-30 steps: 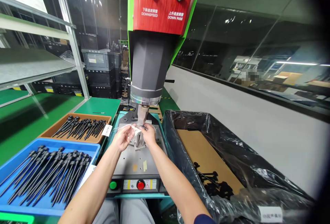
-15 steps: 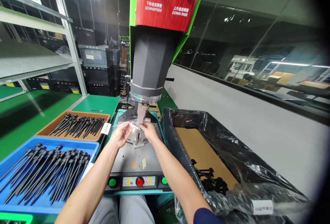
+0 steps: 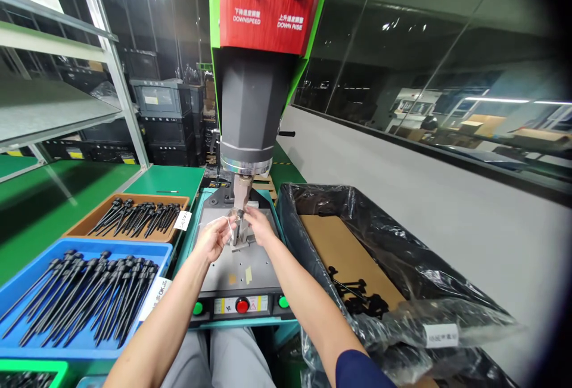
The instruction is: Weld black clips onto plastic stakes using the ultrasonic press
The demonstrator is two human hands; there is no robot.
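My left hand (image 3: 215, 239) is closed, fingertips pinching a thin, clear or whitish plastic-looking piece (image 3: 229, 222) just left of the metal fixture (image 3: 240, 234). Its exact kind is too small to make out. At the top of the fixture, my right hand (image 3: 260, 227) has its thumb and fingers pressed together beside a small black part (image 3: 240, 213). Its fingertips seem to grip that part, though they are partly hidden. Directly above both hands, the pale metal horn (image 3: 242, 190) of the press machine (image 3: 248, 105) points down at the fixture.
Left are a blue tray (image 3: 120, 245) and a brown tray (image 3: 100, 200), both holding black long-stemmed parts. On the right stands a black plastic-lined bin (image 3: 361, 197) with cardboard and several black parts. Green buttons (image 3: 198, 309) and a red button (image 3: 242, 305) line the machine's front edge.
The view has shifted slightly. My left hand has drawn a little lower beside the fixture, and the black part between the hands shows more clearly. My right hand stays at the fixture top.
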